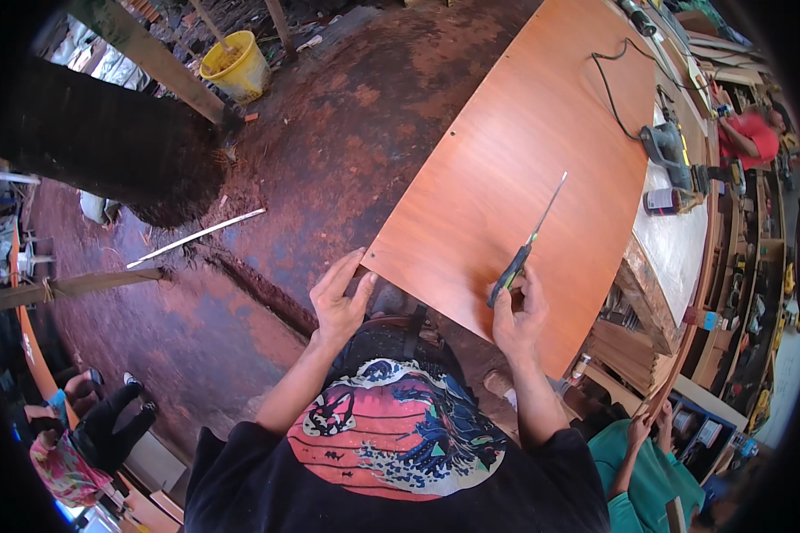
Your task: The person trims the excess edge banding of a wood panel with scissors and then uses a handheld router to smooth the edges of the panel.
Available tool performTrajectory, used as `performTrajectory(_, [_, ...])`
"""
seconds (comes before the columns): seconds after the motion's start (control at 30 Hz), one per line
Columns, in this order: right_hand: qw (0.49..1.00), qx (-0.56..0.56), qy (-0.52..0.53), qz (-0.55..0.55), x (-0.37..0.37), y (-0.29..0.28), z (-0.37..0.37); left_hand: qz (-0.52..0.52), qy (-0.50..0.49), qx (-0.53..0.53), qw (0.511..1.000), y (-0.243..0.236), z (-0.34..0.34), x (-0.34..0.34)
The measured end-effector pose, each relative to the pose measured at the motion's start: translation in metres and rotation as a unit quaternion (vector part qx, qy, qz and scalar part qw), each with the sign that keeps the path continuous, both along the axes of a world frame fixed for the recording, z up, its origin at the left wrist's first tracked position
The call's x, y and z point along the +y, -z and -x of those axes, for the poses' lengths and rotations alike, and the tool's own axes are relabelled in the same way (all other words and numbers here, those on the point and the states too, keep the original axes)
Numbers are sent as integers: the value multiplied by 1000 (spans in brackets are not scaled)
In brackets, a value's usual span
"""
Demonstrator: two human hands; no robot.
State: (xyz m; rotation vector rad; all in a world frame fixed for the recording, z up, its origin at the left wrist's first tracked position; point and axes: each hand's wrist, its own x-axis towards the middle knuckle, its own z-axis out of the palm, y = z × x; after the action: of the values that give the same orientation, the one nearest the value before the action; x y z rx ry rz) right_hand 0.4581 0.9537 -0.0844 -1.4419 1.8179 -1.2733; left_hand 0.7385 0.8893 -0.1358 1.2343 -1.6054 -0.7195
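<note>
My right hand [520, 320] is closed around the black and green handle of a screwdriver [517, 266]. Its long thin metal shaft points away over a large reddish-brown wooden panel [516, 169]. The panel has small dark holes near its left edge. At its near left corner, my left hand [340, 298] grips the edge, thumb and fingers on either side of the corner. Only part of those fingertips shows.
A corded power tool [665, 151] and a dark bottle [660, 202] sit at the panel's right. A yellow bucket [237, 67] stands far left. A white strip [196, 238] lies on the floor. A person in green [644, 471] is close at right; others are farther off.
</note>
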Motion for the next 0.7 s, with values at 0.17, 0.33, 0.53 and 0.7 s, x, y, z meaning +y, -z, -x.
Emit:
performTrajectory(0.17, [999,14,2,39,5,13,1,12,-49,24,998,8,5,7])
performTrajectory(0.33, [999,30,-15,26,4,15,7,4,-56,-15,998,15,3,6])
performTrajectory(0.53, [1000,-6,12,13,-1,5,-6,-23,-2,20,1000,15,-9,-2])
performTrajectory(0.7, [997,-38,59,-24,1,-2,-11,-253,10,262,931,15,-10,-9])
